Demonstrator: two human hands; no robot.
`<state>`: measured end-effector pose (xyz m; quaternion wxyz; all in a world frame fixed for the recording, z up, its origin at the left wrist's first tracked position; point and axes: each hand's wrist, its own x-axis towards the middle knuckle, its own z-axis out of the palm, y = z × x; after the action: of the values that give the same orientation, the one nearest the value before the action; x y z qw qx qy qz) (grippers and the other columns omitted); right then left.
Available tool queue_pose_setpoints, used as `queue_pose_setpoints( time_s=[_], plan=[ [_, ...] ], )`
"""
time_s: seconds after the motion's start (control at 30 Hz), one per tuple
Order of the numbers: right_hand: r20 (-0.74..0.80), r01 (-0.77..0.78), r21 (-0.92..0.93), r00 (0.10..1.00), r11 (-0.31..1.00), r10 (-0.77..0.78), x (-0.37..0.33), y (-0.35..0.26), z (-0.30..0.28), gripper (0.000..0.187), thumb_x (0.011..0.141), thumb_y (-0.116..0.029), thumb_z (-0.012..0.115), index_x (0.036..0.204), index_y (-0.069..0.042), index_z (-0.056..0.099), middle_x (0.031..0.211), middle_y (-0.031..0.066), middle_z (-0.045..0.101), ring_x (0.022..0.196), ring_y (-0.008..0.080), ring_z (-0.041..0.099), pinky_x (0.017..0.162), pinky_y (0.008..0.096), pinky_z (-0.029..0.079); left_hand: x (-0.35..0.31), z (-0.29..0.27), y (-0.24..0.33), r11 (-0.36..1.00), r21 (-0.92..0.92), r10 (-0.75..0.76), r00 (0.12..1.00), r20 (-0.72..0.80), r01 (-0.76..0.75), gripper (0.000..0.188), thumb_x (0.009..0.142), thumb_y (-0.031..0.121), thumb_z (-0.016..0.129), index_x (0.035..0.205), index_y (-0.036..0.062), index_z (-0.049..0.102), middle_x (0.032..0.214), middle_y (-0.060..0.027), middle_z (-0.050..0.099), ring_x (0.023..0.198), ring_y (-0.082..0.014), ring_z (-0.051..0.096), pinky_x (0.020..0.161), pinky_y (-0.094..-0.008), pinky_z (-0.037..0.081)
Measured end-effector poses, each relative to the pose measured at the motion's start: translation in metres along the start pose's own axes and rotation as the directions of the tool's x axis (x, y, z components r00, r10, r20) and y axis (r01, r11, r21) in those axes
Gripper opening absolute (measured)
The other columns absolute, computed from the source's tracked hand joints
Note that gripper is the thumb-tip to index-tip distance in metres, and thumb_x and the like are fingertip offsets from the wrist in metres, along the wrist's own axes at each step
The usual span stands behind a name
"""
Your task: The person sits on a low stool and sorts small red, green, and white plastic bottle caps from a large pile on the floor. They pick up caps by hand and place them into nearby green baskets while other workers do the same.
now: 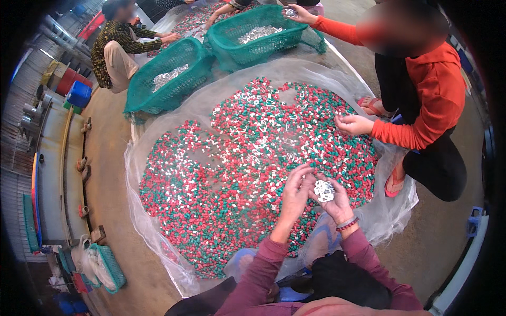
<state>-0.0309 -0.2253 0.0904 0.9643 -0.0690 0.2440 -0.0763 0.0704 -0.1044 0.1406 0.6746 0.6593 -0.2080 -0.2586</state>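
A small heap of white, loop- and hook-shaped plastic pieces (pixel 324 190) rests in the cupped palm of my right hand (pixel 338 206). Beside it, my left hand (pixel 296 190) has its fingers bent together, their tips close to the right hand's fingers; anything between them is too small to make out. Both hands are above a wide spread of small red, green and white pieces (pixel 247 174), lying on a pale translucent mesh sheet (pixel 138 195). Longer white pieces are scattered among the coloured ones.
Two green baskets (pixel 142 87) (pixel 213 45) beyond the sheet hold white pieces. At right, a co-worker in an orange sleeve (pixel 398 136) reaches over the pile. Another person (pixel 113 52) squats at far left. A teal basket (pixel 112 266) stands lower left.
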Motion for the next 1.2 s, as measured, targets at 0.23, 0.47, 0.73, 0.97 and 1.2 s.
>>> queue_pose_setpoints(
  time_s=[0.23,0.47,0.73,0.97,1.2],
  plan=[
    [0.492,0.515,-0.857,0.822,0.006,-0.286,-0.016,0.029,0.071,0.029,0.089,-0.014,0.057,0.116,-0.004,0.064,0.109,0.0120,0.066,0.106,0.0260,0.059,0.096,0.0379,0.044,-0.029,0.034,-0.033,0.070,-0.984,-0.429,0.895,0.118,0.163,0.049,0.099,0.046,0.035,0.123,0.0075,0.054,0.127,-0.0064,0.054,0.121,-0.0195,0.047,0.106,-0.0416,0.034],
    [0.757,0.660,-0.632,0.637,-0.405,-0.145,-0.026,0.021,0.074,0.035,0.082,-0.005,0.059,0.116,-0.004,0.063,0.112,0.0123,0.063,0.109,0.0323,0.056,0.098,0.0446,0.042,-0.040,0.020,-0.098,-0.214,-0.974,-0.291,0.948,0.132,0.070,0.035,0.096,0.025,0.039,0.116,0.0023,0.057,0.121,-0.0138,0.059,0.114,-0.0270,0.055,0.102,-0.0439,0.043],
    [0.481,0.438,-0.877,0.787,-0.199,-0.387,-0.054,-0.039,0.040,0.028,0.091,-0.007,0.051,0.115,0.002,0.062,0.106,0.0128,0.065,0.103,0.0255,0.060,0.090,0.0377,0.046,0.118,-0.017,-0.036,-0.239,-0.958,-0.297,0.951,-0.080,-0.156,0.033,0.095,0.019,0.044,0.115,-0.0053,0.053,0.122,-0.0220,0.056,0.117,-0.0344,0.053,0.106,-0.0505,0.041],
    [0.147,0.370,-0.890,0.787,0.266,-0.600,-0.047,-0.049,0.011,0.040,0.103,-0.027,0.038,0.122,0.002,0.058,0.103,0.0100,0.066,0.096,0.0179,0.063,0.090,0.0324,0.048,0.314,-0.069,0.142,0.394,-0.883,0.134,0.967,-0.217,-0.253,0.043,0.098,0.029,0.046,0.127,-0.0037,0.045,0.125,-0.0223,0.052,0.114,-0.0351,0.054,0.100,-0.0474,0.046],
    [0.090,0.349,-0.865,0.814,0.360,-0.573,-0.041,-0.031,-0.005,0.036,0.100,-0.018,0.043,0.133,-0.003,0.048,0.096,0.0051,0.061,0.083,0.0117,0.059,0.074,0.0263,0.049,0.197,-0.104,-0.005,0.938,0.253,-0.283,0.943,0.173,0.235,0.029,0.095,0.029,0.055,0.107,0.0039,0.065,0.090,-0.0037,0.069,0.082,-0.0158,0.066,0.072,-0.0285,0.052]
  ],
)
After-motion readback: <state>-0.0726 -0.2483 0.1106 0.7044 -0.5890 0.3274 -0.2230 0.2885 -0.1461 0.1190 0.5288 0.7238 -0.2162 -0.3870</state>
